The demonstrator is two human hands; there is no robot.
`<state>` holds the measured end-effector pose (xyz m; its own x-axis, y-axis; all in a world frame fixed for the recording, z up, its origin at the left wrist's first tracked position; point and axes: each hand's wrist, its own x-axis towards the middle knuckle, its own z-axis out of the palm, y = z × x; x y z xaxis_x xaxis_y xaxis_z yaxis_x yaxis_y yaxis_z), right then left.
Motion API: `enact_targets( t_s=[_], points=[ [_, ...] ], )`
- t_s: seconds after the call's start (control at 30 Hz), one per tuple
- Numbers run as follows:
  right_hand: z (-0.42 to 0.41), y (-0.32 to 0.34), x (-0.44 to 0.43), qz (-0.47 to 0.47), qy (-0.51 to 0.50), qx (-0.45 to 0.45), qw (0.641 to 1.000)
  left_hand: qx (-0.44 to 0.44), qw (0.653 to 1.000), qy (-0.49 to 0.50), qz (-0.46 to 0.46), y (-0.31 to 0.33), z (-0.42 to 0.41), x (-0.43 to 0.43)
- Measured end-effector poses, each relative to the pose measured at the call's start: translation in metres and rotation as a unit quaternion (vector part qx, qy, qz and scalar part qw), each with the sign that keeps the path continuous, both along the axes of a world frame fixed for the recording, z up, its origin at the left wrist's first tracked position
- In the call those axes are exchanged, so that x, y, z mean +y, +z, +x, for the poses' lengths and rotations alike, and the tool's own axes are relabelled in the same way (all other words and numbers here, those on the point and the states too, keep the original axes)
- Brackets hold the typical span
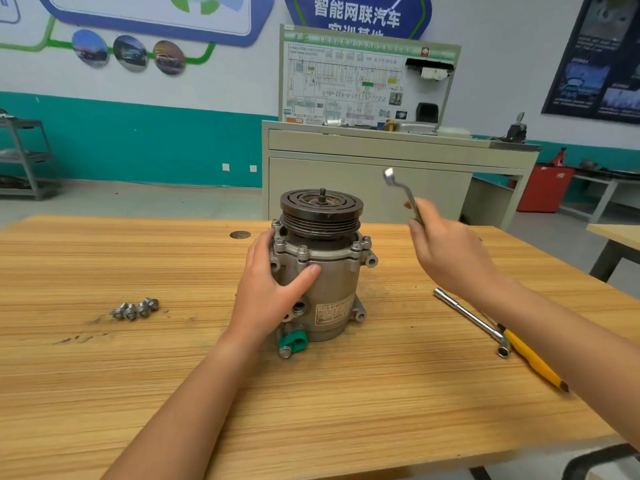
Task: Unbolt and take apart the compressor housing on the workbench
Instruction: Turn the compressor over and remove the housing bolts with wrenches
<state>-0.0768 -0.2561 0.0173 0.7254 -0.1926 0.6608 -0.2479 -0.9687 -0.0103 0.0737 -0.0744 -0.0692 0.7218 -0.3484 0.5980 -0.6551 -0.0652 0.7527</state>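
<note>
Steel wrench (402, 191) in right grip (446, 252) (left grip (268, 299): compressor (334, 275)).

compressor (325, 282) stands upright mid-workbench (104, 375), pulley end on top. left hand (273, 292) grips its left side. loose bolts (135, 309) sit clustered well to its left. right hand (446, 251) is up on its right, holding a wrench (403, 192) above the bench. l-shaped socket wrench (464, 313) and screwdriver (533, 358) lie crossed at far right. training console (367, 161) stands behind.

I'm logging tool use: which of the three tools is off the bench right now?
The bent ring wrench, gripped in the right hand; the L-shaped socket wrench and yellow-handled screwdriver lie flat on the workbench.
</note>
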Motion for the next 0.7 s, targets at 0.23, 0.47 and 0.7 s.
enact_targets(
  t_s=[0.23,0.47,0.7],
  points=[
    [-0.033,0.005,0.033,-0.026,-0.026,0.159,0.987,0.003,1.000,0.004,0.002,-0.002,0.000,0.000],
    [-0.027,0.009,0.051,-0.073,-0.064,0.188,0.977,0.002,1.000,0.006,0.006,-0.001,0.000,-0.001],
    [-0.030,0.019,0.053,-0.111,-0.129,0.193,0.966,0.002,1.000,0.004,0.004,-0.001,0.001,-0.001]
  ],
)
